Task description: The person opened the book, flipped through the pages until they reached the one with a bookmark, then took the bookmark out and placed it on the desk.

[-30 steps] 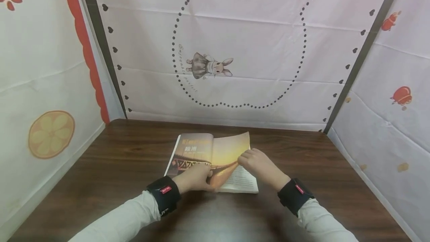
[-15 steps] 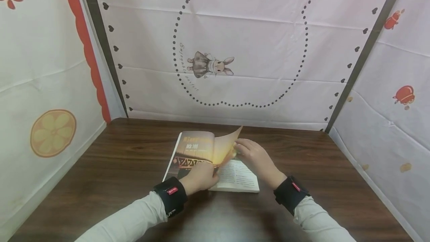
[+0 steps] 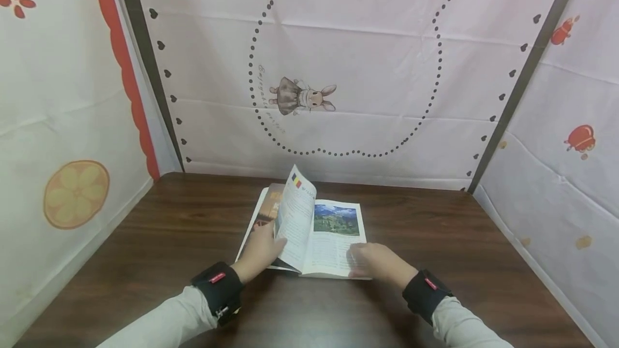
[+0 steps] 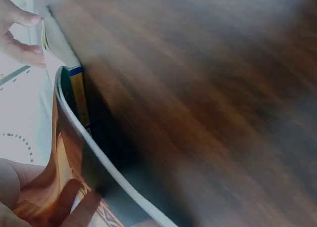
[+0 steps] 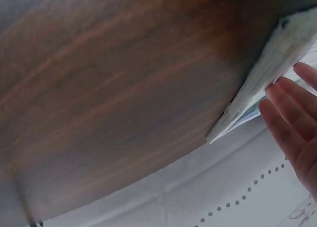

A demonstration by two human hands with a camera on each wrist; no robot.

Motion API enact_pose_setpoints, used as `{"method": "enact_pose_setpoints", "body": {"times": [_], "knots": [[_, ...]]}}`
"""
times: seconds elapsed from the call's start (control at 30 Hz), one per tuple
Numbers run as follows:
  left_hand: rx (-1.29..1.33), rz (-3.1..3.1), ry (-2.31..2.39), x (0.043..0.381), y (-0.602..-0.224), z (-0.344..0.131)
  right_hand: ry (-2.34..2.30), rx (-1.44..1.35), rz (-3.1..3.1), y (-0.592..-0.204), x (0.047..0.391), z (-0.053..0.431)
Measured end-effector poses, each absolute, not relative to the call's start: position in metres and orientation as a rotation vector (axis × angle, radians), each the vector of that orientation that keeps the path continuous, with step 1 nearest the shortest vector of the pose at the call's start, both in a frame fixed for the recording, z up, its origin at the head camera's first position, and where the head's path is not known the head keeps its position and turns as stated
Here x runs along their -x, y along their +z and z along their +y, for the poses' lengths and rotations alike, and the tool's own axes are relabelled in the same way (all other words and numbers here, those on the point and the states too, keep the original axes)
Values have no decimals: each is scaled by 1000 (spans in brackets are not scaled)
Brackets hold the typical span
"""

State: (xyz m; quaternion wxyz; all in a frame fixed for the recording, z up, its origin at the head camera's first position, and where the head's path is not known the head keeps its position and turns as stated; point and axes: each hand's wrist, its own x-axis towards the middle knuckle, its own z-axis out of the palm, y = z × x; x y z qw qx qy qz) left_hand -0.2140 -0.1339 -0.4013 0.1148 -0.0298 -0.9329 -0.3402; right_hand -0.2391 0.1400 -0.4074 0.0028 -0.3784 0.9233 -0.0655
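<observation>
An open book [image 3: 331, 256] lies on the table, its right page carrying a landscape photo [image 3: 337, 220] above printed text. A white leaf [image 3: 296, 216] with a small striped flag stands curved up over the left half. On the orange-brown left page [image 4: 37, 202] my left hand [image 3: 261, 248] rests, fingers laid out on the paper and thumb side close to the raised leaf. My right hand [image 3: 379, 262] is at the right page's outer edge. In the right wrist view its fingers [image 5: 292, 101] are nearly straight, tips right at the page edge.
The dark wooden table [image 3: 169, 219] surrounds the book. Printed cloth hangs behind it, with a rabbit figure [image 3: 302, 95], and on both sides; an orange slice print [image 3: 77, 195] marks the left cloth. Both wrists wear black bands [image 3: 220, 291].
The sunset leaf has turned over to the left, showing the photo page. My left hand has moved left; my right hand has let the leaf go and come down to the right page's edge.
</observation>
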Motion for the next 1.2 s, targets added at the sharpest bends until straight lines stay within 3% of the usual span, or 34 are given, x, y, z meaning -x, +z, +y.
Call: {"method": "enact_pose_setpoints", "body": {"times": [0.2,0.37,0.63,0.83,1.2], "knots": [[256,-2692,-799,211,-406,-135,-135,1217,2902,-410,238,141],[382,-2728,-372,214,-408,-132,-119,1197,2872,-409,241,141],[928,-2769,215,209,-410,-121,-187,1197,2791,-408,248,145],[876,-2878,127,198,-404,-111,-193,1224,2758,-402,243,145],[772,-2956,-114,207,-408,-106,237,1551,3015,-404,241,147]]}}
